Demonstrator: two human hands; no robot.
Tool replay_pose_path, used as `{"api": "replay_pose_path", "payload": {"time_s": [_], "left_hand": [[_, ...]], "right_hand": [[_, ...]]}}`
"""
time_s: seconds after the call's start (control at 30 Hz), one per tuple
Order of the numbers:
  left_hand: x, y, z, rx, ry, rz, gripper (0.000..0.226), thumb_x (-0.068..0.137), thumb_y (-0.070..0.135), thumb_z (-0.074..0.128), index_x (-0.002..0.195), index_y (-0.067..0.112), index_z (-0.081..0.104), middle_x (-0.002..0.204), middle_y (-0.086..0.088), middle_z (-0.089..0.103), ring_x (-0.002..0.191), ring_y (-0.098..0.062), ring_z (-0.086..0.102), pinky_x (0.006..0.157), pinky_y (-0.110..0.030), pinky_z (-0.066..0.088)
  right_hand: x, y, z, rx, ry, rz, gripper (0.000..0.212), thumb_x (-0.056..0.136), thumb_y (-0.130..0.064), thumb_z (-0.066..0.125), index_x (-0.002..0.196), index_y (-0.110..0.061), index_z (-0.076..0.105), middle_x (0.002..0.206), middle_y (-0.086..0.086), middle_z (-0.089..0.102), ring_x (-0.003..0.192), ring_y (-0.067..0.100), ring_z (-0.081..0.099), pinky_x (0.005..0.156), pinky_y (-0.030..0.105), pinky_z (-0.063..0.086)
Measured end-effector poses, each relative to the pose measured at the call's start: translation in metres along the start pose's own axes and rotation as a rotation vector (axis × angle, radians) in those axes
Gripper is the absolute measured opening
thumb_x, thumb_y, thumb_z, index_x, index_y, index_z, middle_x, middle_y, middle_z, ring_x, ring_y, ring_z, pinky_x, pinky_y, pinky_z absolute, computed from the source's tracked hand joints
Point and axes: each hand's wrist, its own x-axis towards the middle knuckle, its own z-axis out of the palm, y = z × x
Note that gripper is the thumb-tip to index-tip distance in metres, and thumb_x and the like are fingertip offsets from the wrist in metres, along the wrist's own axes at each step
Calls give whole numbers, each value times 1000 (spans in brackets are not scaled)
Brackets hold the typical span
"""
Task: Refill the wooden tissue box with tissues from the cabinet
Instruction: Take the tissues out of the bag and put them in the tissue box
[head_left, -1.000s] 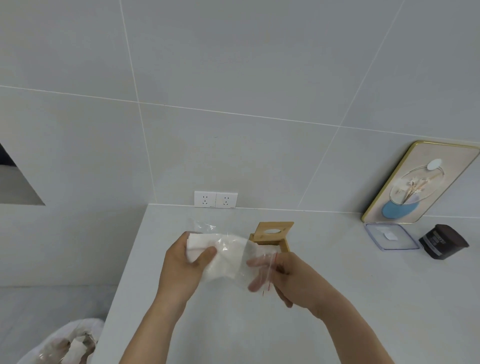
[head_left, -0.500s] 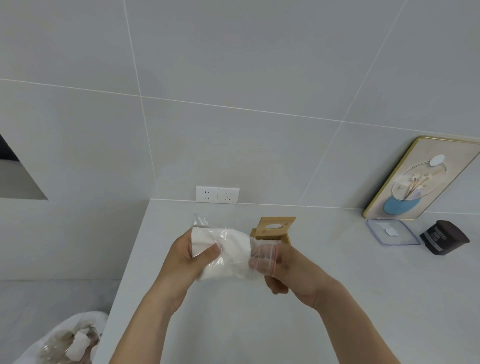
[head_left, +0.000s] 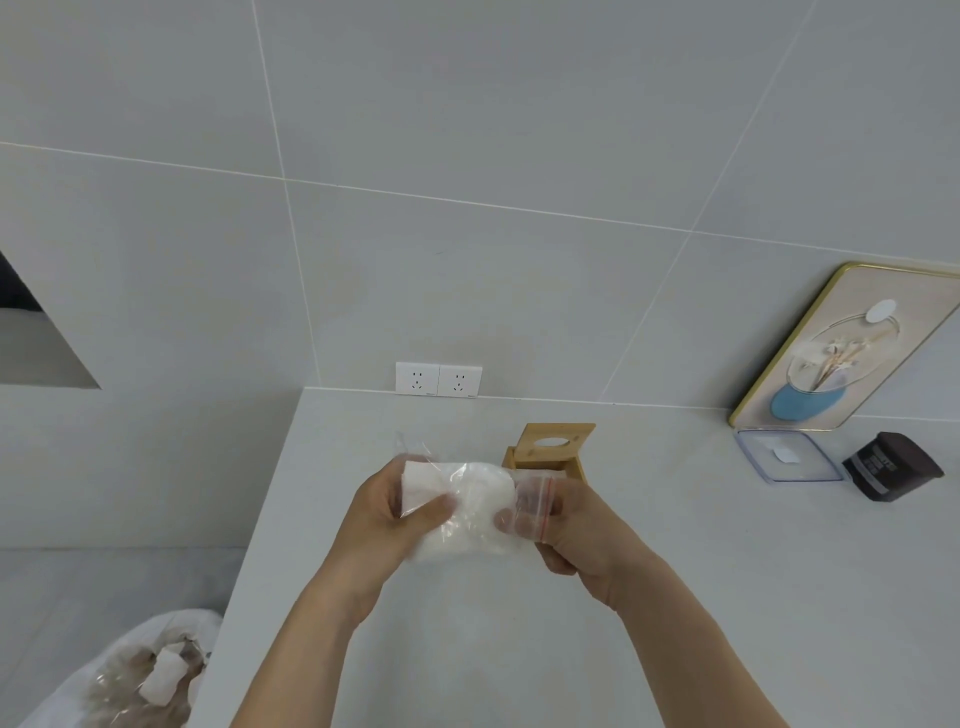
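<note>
While both hands work above the counter (head_left: 675, 597), a bin bag (head_left: 130, 670) sits low at far left off the counter edge, crumpled white and clear bits inside. Left hand (head_left: 387, 525) grips the closed end of a clear zip bag (head_left: 467, 499); thumb on the front, fingers (head_left: 400, 467) wrapped behind, clenched on the white tissue stack (head_left: 426, 480) through the plastic. Bag held roughly level, off the counter. Right hand (head_left: 571, 525) pinches the bag's mouth at the red zip strip, thumb and forefinger seen through the plastic, other fingers curled under. Tissues all inside the bag, bunched toward the left hand.

Double wall socket (head_left: 438, 380) on the tile just above the counter's back edge. Wooden tissue box (head_left: 550, 457) stands on the counter right behind the hands, lid with oval slot tipped up open; the bag and right hand hide its inside, so cannot tell what it holds. Further right: clear plastic lid (head_left: 787, 457) flat on the counter, dark brown container (head_left: 891, 470) just beside it, gold-framed picture (head_left: 852, 348) leaning on the wall behind both.
</note>
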Motion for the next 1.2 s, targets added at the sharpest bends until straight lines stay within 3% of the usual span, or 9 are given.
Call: {"api": "replay_pose_path", "payload": {"time_s": [0.13,0.37,0.47,0.63,0.77,0.9,1.07,1.13,1.2], "left_hand": [[6,-12,-5,3,111,-36,22,86,9,78,104,20,70,94,-5,81,79,-20,73,67,-30,57],[8,-55,-16,-55,383,-176,25,83,14,83,103,14,68,93,-18,79,71,-17,76,64,-30,54],[6,-81,-24,-108,469,-265,28,85,11,80,109,11,66,92,-14,77,67,-16,73,64,-29,53],[5,-118,-37,-153,473,-433,33,90,12,75,119,14,60,112,-14,74,86,-23,74,70,-33,54],[8,-134,-42,-134,369,-511,61,92,4,72,144,18,44,127,-8,67,106,-30,70,78,-36,56],[11,-137,-42,187,466,-515,89,91,21,74,160,18,18,150,-11,50,129,-34,56,104,-45,47],[14,-112,-28,616,686,-299,81,83,40,78,151,15,41,148,-15,49,137,-37,46,110,-52,42],[20,-92,-14,443,569,-269,55,87,45,73,135,22,58,129,-1,65,125,-27,59,99,-40,47],[25,-73,3,191,317,-349,32,93,51,64,115,28,66,112,6,74,107,-17,69,91,-35,51]], "right_hand": [[6,9,-9,31,162,62,17,85,-10,78,98,1,75,51,-6,47,42,13,29,43,24,21],[11,28,-17,91,445,39,12,87,-6,71,86,-18,76,64,-14,71,51,-2,60,56,19,43],[11,34,-18,153,473,23,12,89,-5,69,89,-16,74,77,-4,76,72,12,69,68,31,55],[9,41,-19,246,440,99,10,92,-2,65,100,-6,70,98,12,74,93,29,73,73,41,65],[7,47,-16,257,354,139,12,94,-3,65,106,-6,68,103,13,74,97,29,73,73,41,65],[8,52,-11,270,339,171,14,95,-2,65,108,-6,68,105,15,74,96,28,74,72,39,65],[12,56,-7,326,305,248,18,95,-3,64,112,-6,67,114,18,72,100,31,73,77,42,65],[12,57,-6,345,278,265,18,94,-3,65,112,-6,68,115,19,72,98,30,73,75,40,64],[13,57,-7,366,252,274,19,94,-4,65,113,-5,68,116,19,73,94,28,74,72,37,63]]}}
